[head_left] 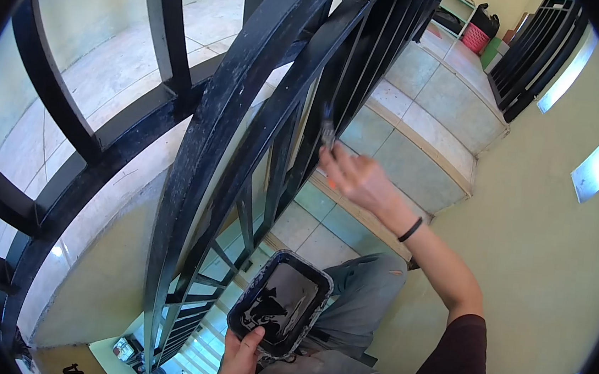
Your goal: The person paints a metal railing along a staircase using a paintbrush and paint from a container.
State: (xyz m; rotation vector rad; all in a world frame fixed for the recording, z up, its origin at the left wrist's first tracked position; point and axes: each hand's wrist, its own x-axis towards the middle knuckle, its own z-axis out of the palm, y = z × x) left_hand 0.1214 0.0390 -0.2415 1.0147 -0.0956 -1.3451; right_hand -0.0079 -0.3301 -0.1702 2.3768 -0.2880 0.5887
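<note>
My left hand (240, 358) grips the near end of a black paint tray (251, 287), with the thumb over its rim. Glossy black paint (290, 289) lies in the tray. My right hand (362, 182) is closed round a paintbrush (328, 129), its bristles pointing up against or very near the dark bars of the stair railing (310, 60). I cannot tell whether the bristles touch the metal. Something orange shows under the right fingers, perhaps the brush handle. The railing's black metal has pale specks on its handrail (200, 143).
Tiled steps (416, 151) climb to a landing with a pink basket (475, 38) and another black railing (539, 51). A pale wall (515, 241) runs along the right. A curved tiled ledge (104, 63) lies left, and more stairs drop away below (203, 353).
</note>
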